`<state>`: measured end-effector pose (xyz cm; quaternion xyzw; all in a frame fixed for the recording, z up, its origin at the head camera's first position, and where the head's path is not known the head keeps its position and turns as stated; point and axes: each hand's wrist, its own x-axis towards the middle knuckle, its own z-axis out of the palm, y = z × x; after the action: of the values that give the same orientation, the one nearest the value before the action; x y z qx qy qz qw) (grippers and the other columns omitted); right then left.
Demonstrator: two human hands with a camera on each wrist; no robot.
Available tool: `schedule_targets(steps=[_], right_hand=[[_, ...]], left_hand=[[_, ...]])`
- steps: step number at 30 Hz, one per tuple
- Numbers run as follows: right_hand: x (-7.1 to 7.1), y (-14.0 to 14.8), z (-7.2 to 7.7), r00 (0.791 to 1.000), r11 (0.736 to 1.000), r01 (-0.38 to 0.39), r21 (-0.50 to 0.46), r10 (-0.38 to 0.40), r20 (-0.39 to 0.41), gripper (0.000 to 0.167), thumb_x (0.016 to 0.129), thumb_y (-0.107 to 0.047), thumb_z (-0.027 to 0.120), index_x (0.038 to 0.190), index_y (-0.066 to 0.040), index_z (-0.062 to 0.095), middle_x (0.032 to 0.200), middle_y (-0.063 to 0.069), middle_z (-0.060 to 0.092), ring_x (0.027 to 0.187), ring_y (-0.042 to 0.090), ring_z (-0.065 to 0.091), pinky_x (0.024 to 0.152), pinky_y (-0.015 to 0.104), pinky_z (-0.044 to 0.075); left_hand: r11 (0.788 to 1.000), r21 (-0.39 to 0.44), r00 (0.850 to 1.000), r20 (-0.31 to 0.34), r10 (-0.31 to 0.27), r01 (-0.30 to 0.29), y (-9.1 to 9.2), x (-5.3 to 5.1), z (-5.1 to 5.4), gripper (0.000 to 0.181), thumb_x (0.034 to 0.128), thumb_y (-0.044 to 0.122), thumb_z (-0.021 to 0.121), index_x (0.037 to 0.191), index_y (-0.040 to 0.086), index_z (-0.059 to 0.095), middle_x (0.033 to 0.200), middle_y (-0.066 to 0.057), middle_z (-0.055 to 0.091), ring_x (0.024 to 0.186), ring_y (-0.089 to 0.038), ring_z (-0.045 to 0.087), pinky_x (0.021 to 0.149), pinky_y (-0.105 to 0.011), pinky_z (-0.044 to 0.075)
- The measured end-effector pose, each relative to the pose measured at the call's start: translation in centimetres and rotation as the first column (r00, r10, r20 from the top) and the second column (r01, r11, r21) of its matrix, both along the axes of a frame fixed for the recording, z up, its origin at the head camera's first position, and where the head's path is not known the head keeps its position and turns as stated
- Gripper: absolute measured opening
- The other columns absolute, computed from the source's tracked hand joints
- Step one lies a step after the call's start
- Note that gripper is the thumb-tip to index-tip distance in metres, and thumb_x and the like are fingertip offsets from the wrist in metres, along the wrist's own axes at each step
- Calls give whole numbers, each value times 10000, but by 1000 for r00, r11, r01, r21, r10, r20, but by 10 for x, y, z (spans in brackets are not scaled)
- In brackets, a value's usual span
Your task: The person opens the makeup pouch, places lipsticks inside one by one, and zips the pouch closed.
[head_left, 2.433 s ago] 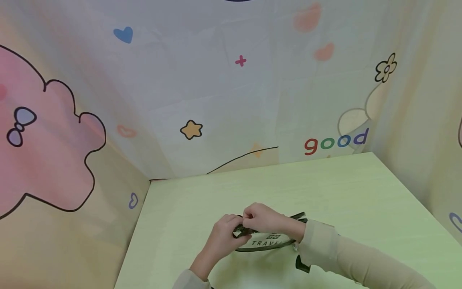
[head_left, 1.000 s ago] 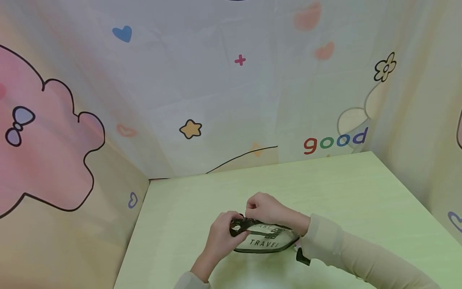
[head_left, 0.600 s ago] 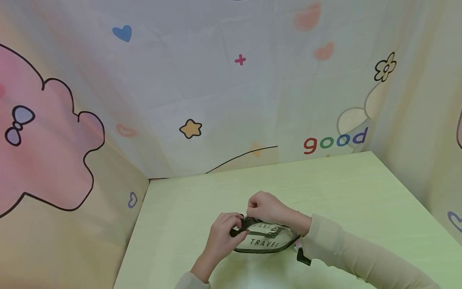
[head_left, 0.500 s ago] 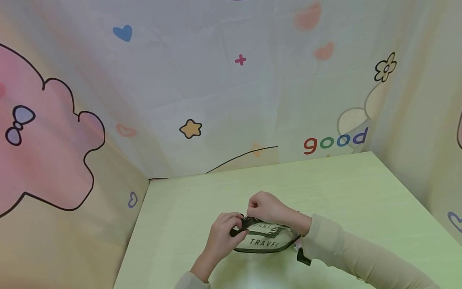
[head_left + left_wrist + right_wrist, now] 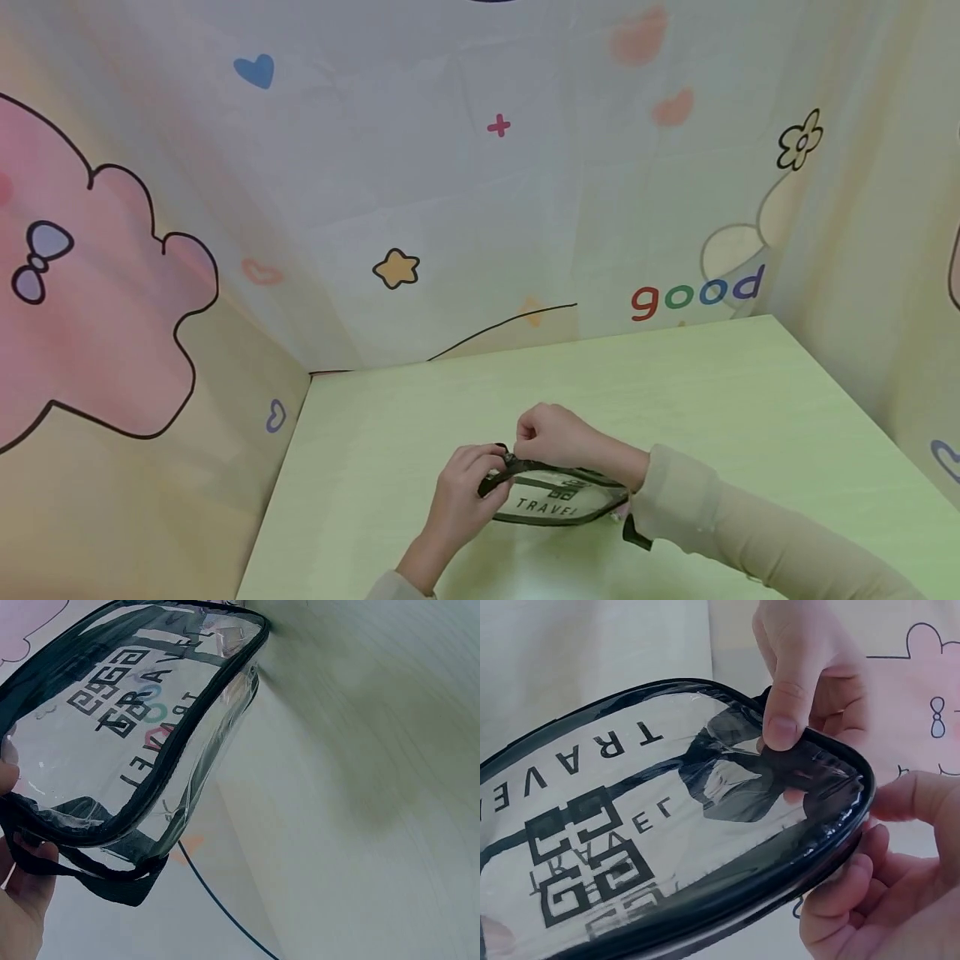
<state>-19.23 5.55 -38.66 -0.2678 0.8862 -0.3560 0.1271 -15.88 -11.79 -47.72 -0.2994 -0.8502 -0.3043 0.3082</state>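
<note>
A clear toiletry bag (image 5: 540, 504) with black trim and "TRAVEL" lettering is held tilted above the table. My left hand (image 5: 467, 490) grips its left end, thumb on the front face; in the right wrist view this left hand (image 5: 802, 667) comes in from above. My right hand (image 5: 562, 435) has its fingers curled at the top edge, close to the left fingers. In the right wrist view, the right hand (image 5: 855, 900) pinches the bag's dark zip edge (image 5: 832, 859); any zip pull is hidden. A black strap (image 5: 112, 889) loops beneath the bag in the left wrist view.
The pale green table (image 5: 390, 417) runs back to a patterned cloth backdrop (image 5: 465, 192), with cloth on both sides. A black tab (image 5: 636, 532) sticks out below the right sleeve (image 5: 678, 492). Something small and pinkish (image 5: 619, 510) shows at the bag's right end.
Over the earlier frames my right hand rose slightly and shifted right, away from the left fingers. Since half a second ago it has dropped a little, and the bag's front has tilted.
</note>
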Motion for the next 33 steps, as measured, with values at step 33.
schedule_targets(steps=[33], right_hand=[[3,-10,6,967,964,156,214,-104,-234,298,782,-127,529,492,-168,476,440,-75,366,428,97,328,415,200,216]], left_hand=[[999,30,995,-92,26,-23,6,-1,-6,74,693,46,633,751,83,605,944,-62,592,801,-143,630,673,-179,510]])
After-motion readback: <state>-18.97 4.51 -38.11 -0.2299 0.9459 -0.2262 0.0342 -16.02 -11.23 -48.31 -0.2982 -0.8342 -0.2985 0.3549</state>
